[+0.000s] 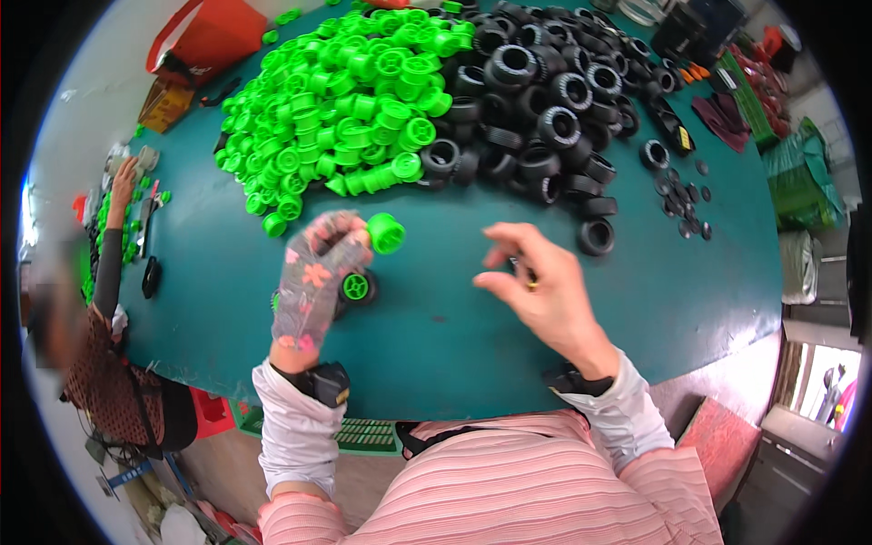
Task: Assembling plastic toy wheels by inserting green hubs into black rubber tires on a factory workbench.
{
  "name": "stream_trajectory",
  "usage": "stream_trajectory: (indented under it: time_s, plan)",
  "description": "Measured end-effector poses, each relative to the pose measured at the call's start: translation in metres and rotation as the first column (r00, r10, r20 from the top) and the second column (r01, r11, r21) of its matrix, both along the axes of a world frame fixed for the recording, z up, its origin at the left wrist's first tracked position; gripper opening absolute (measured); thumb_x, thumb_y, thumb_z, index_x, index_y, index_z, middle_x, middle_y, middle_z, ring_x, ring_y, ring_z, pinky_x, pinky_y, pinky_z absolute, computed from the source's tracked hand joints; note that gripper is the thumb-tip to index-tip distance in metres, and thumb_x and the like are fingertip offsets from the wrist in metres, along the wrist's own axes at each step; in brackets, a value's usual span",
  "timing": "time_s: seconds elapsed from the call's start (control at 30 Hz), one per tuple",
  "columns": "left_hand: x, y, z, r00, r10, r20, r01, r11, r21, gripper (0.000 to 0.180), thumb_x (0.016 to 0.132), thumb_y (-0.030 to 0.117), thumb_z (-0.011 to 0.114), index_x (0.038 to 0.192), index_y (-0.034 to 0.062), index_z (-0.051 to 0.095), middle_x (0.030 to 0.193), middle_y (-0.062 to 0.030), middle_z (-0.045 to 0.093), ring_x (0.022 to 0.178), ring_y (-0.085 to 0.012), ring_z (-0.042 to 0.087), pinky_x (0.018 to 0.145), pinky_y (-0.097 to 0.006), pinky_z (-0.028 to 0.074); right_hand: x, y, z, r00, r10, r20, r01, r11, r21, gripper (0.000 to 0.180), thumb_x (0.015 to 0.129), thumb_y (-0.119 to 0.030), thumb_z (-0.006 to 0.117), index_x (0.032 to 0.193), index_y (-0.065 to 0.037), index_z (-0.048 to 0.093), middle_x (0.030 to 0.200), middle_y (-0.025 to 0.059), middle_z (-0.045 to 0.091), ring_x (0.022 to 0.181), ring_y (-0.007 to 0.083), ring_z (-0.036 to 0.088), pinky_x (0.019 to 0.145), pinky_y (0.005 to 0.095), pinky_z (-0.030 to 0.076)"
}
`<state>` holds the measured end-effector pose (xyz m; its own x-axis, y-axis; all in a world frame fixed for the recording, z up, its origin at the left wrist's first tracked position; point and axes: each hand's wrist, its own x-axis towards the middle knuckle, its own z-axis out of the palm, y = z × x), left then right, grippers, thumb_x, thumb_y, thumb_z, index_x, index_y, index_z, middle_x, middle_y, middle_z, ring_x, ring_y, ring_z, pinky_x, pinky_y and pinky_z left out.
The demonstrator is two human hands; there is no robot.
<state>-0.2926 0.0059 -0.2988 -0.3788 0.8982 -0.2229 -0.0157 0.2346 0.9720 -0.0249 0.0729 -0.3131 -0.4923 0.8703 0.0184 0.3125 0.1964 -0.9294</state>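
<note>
My left hand, in a grey flowered glove, is closed on a bright green toy wheel hub and holds it just above the table. Beneath that hand lies a black tire with a green hub fitted in it, partly covered by the glove. My right hand is bare and raised to the right, thumb and fingers apart, with nothing seen between them. A ring shows on one finger. Ahead of the hands are a big heap of green hubs and, beside it, a heap of black tires.
The green table spans the view. Small black discs and a loose tire lie on the right. A red bag stands at the far left. Another person's hand works at the left edge. Green sacks are at the right.
</note>
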Motion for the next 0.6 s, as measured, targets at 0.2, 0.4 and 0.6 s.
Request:
stream_trajectory:
  time_s: [0.2,0.4,0.6]
  plan:
    - [0.087,0.017,-0.025,0.943,-0.238,0.234,0.243,0.97,0.007,0.03,0.094,0.015,0.071,0.119,0.0003,0.063,0.101,-0.0045,0.067,0.081,-0.0102,0.06,0.071,-0.027,0.05,0.018,0.009,-0.015,0.992,0.044,-0.115,-0.038,0.998,0.06,0.039,0.083,-0.017,0.081,0.116,-0.007,0.064,0.096,0.0064,0.069,0.066,0.019,0.057,0.06,0.031,0.046]
    - [0.132,0.04,-0.037,0.586,-0.21,-0.783,0.504,0.85,0.15,0.06,0.074,0.005,0.085,0.128,0.0034,0.056,0.116,-0.0107,0.06,0.09,-0.0233,0.064,0.077,-0.034,0.055,0.102,0.022,-0.013,0.976,0.026,0.218,-0.016,0.999,-0.047,0.028,0.087,-0.019,0.075,0.109,-0.006,0.065,0.079,0.0084,0.067,0.067,0.0211,0.062,0.064,0.0341,0.048]
    - [0.15,0.052,-0.057,0.36,-0.207,-0.91,0.608,0.792,0.061,0.068,0.072,0.009,0.086,0.132,0.0052,0.054,0.127,-0.0137,0.059,0.107,-0.0329,0.065,0.09,-0.038,0.055,0.1,0.011,-0.023,0.836,-0.022,0.548,-0.031,0.996,0.088,0.037,0.087,-0.026,0.074,0.115,-0.011,0.056,0.088,0.0119,0.07,0.083,0.0347,0.069,0.069,0.0442,0.052]
